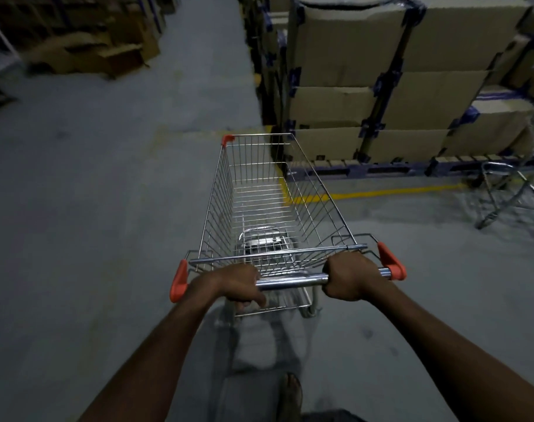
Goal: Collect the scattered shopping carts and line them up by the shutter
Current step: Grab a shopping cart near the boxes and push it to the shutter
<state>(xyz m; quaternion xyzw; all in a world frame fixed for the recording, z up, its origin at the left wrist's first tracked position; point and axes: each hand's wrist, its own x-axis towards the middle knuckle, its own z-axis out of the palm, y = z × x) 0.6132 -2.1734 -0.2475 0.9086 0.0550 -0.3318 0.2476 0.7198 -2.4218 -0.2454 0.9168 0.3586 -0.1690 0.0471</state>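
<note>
A silver wire shopping cart (217, 202) with orange corner caps stands on the grey floor straight ahead of me, its basket empty. My left hand (238, 283) and my right hand (349, 277) are both closed around its chrome handle bar (291, 281), one at each end. A second cart (512, 193) shows partly at the right edge, blurred, beside the pallet. No shutter is in view.
Stacked cardboard boxes (351, 56) on a blue pallet (366, 170) rise just right of the cart's front. A yellow floor line (381, 193) runs along the pallet. More boxes (86, 50) lie at the far left. An aisle of grey floor (198, 71) leads ahead.
</note>
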